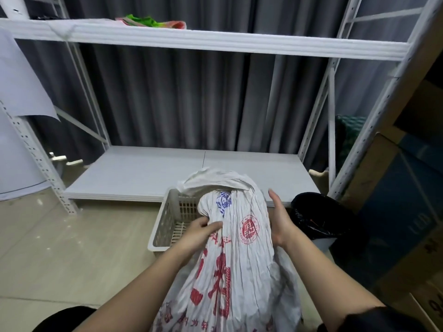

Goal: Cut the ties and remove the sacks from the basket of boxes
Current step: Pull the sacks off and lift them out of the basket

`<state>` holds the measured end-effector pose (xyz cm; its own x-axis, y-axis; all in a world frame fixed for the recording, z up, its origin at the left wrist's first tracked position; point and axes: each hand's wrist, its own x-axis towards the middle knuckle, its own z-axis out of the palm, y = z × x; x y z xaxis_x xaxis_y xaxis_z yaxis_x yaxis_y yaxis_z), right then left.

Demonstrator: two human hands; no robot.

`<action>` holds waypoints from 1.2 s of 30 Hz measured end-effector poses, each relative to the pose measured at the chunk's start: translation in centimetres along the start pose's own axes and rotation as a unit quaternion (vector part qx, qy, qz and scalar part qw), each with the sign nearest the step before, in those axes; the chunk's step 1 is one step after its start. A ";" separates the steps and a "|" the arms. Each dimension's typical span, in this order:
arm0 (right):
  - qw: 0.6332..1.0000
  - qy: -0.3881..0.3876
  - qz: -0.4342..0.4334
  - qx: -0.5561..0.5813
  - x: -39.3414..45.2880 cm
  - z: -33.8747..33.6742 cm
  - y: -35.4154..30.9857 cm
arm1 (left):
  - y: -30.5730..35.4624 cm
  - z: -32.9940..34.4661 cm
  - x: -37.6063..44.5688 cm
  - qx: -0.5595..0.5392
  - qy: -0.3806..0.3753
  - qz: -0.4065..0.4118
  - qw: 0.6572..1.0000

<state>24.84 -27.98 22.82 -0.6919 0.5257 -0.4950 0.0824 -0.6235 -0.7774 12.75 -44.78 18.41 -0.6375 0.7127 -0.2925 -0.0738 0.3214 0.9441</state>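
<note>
A white metal shelving rack [206, 44] fills the view in front of a grey pleated curtain [191, 101], its low shelf board [148, 173] just above the pale tiled floor [48, 248]. On the top shelf lies a green and pink cloth [146, 21]. Stacked cardboard boxes [407, 212] stand along the right edge.

In the near centre a white woven sack [237, 248], wrinkled and printed with red characters and a blue mark, rises from the bottom edge of the view and leans over the white slatted basket [167, 226] — its loose top flops toward the shelf board. The basket sits on the floor, touching the front of the low shelf. Just right of the sack stands a bin lined with a black bag [316, 216].

The left hand [199, 233] pinches a fold of the sack's left side, fingers curled into the fabric. The right hand [280, 221] lies flat against the sack's right side — fingers straight, pointing away.
</note>
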 end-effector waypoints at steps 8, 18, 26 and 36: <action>0.935 0.197 -0.246 -0.164 1.7 -0.4 -3.7 | 2.5 -5.2 -1.7 -0.233 0.206 0.084 0.947; 0.802 0.135 0.068 -0.577 3.3 -4.4 1.5 | -0.2 -7.8 0.5 0.194 0.280 0.016 0.940; 0.689 0.048 -0.242 -0.681 5.3 -2.4 0.2 | -0.6 -6.9 3.6 0.392 0.168 -0.027 0.904; 0.693 0.020 -0.037 -0.719 9.8 -4.5 1.1 | 1.9 -8.9 6.5 0.101 0.291 0.086 0.947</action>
<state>21.36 -20.92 15.36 -0.7141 0.5597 -0.4205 0.6982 0.6131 -0.3697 1.60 -45.10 19.62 -0.9460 0.3199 0.0523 0.1806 0.3862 0.9045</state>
